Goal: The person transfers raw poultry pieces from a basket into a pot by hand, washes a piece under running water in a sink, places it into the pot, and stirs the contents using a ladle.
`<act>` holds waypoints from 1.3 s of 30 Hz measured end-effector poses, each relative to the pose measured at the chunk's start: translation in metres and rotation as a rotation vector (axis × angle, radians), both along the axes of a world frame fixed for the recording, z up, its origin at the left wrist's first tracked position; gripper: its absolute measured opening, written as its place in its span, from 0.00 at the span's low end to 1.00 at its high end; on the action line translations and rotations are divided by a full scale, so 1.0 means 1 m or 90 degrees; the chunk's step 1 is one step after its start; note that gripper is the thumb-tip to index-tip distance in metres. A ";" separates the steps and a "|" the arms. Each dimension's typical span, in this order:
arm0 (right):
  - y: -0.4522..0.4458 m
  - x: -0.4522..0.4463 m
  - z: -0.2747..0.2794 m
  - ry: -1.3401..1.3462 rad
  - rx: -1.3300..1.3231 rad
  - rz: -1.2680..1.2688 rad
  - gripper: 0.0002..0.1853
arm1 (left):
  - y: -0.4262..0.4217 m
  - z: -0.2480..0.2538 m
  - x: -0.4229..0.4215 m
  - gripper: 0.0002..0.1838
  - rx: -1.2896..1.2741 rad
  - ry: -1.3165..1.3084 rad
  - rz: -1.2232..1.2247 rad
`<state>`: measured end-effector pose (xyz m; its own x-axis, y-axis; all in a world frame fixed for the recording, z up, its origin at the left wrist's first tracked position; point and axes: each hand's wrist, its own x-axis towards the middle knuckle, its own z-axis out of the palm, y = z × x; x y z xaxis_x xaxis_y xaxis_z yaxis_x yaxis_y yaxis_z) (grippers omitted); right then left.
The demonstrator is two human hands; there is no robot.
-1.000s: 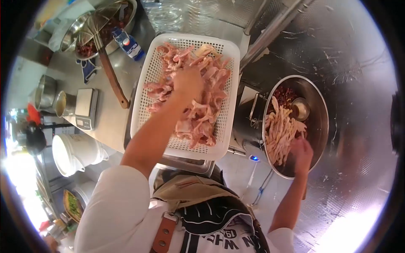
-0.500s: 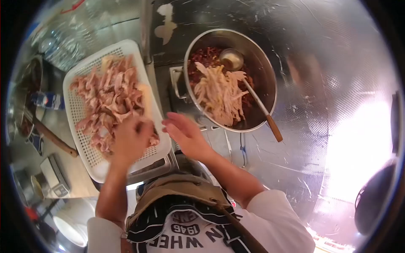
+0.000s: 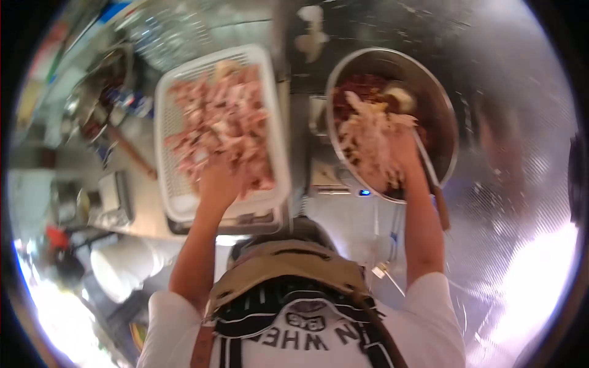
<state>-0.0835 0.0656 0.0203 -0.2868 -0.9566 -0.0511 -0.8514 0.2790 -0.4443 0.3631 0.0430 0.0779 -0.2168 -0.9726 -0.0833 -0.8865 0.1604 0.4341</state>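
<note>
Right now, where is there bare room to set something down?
A small counter patch looks bare between the scale, wooden handle and white basket. Crowded: the basket, with meat and the left hand; the pot, with food, ladle and right hand.

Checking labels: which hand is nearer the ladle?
Right: right hand in the pot, beside the ladle; left hand at the raw meat in the perforated basket.

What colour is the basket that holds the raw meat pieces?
White; the basket shows best in the head view, the only view here.
</note>
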 end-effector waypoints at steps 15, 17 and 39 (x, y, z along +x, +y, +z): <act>0.228 -0.075 0.121 -0.093 0.324 -0.497 0.29 | -0.005 -0.045 -0.004 0.63 0.193 -0.050 0.059; 0.251 -0.067 0.120 -0.480 0.192 -0.495 0.25 | -0.013 -0.036 -0.004 0.67 0.239 -0.107 0.062; 0.014 -0.001 0.245 -0.275 -0.489 0.272 0.10 | 0.009 -0.058 0.006 0.60 0.091 -0.017 0.069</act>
